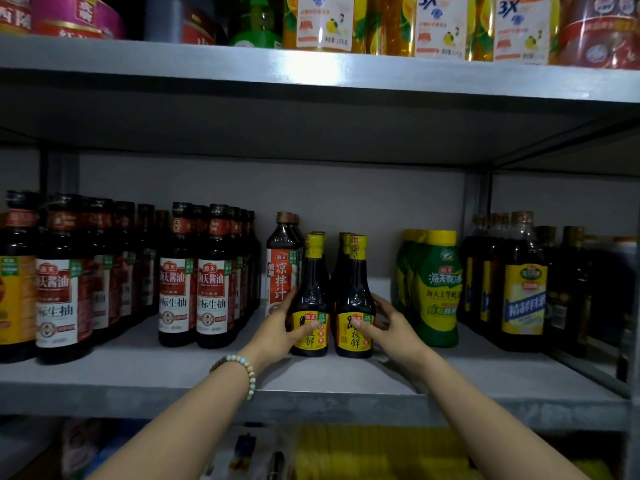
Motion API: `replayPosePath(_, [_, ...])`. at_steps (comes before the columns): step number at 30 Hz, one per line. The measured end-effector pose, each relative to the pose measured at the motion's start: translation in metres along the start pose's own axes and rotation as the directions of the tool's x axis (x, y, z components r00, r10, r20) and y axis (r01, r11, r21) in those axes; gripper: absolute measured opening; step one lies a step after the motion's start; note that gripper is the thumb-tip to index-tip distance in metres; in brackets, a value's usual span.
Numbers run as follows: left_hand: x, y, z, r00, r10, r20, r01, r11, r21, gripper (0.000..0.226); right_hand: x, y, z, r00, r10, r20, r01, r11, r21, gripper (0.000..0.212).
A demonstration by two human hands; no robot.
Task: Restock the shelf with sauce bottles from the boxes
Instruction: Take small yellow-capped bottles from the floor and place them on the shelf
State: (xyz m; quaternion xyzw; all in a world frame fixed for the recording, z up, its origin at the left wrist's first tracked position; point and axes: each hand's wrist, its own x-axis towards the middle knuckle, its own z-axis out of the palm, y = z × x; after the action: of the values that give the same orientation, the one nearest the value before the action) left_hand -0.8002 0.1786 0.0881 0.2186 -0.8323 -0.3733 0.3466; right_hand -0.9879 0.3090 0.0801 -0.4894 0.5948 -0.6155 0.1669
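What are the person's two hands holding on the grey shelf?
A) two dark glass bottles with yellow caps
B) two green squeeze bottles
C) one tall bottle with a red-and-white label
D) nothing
A: the left hand grips one dark glass bottle with a yellow cap and yellow label, and the right hand grips a second matching bottle. Both stand upright on the grey metal shelf.

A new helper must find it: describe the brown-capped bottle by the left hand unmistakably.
On the middle grey shelf, near its centre, the left hand and right hand hold a pair of yellow-capped bottles. Directly left of them, behind the left hand, stands the brown-capped bottle. It is taller than the pair, with an orange-red and white label.
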Motion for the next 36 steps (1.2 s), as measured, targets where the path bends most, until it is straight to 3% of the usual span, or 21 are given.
replayPosePath(11, [0.005,0.002,0.009,0.998,0.053,-0.043,-0.052,0.998,0.018,0.082,0.002,0.001,0.001,1.000,-0.014,-0.011,0.014,1.000,-0.008,0.069])
replayPosePath(28, [0.003,-0.001,0.007,1.000,0.029,0.002,-0.029,0.999,0.030,0.088,-0.006,-0.009,0.003,0.998,0.038,0.049,-0.035,0.997,-0.066,0.070])
replayPosePath(30, [-0.002,0.003,0.000,0.999,0.017,0.035,-0.019,0.998,0.054,0.091,-0.011,-0.016,0.004,0.998,0.058,0.030,-0.053,0.990,-0.127,0.075])
replayPosePath(33, [-0.014,0.012,-0.018,0.996,-0.007,0.090,0.002,0.998,0.056,0.079,-0.024,-0.037,0.006,0.997,0.078,-0.025,-0.082,0.948,-0.307,0.085])
replayPosePath(36, [-0.037,0.015,-0.040,0.992,-0.025,0.124,0.004,0.986,0.165,0.086,-0.045,-0.059,0.018,1.000,0.009,-0.021,-0.016,0.923,-0.385,0.079])
